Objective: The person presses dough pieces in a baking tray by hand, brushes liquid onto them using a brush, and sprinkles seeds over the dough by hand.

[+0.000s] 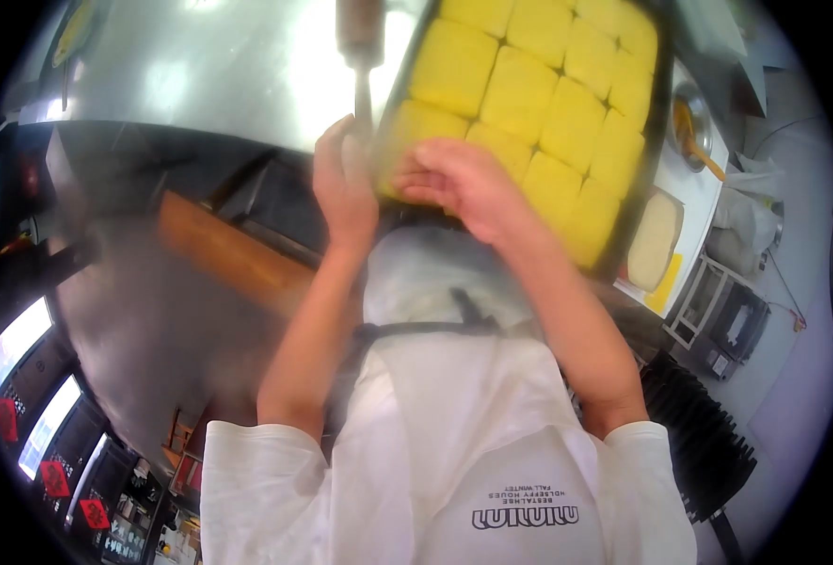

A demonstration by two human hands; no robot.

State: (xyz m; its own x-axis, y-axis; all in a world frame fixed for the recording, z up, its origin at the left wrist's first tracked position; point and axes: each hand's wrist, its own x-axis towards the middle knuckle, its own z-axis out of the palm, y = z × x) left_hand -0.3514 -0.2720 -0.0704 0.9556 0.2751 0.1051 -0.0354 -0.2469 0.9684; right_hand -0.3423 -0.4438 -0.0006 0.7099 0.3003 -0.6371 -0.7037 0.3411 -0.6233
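A dark tray holds several yellow square pieces set close together. Left of it, a tool with a thick brown part and a thin shaft lies over the shiny metal surface. My left hand is closed around the lower end of the thin shaft, beside the tray's left edge; blur hides the exact grip. Over the near left corner of the tray is my right hand, its fingers bent and pressed together against the yellow pieces. Whatever lies between those fingertips is hidden.
The metal table spans the upper left. On the white surface at right are a metal bowl with an orange-handled utensil and a pale oval slab. A wooden board lies below the table edge at left.
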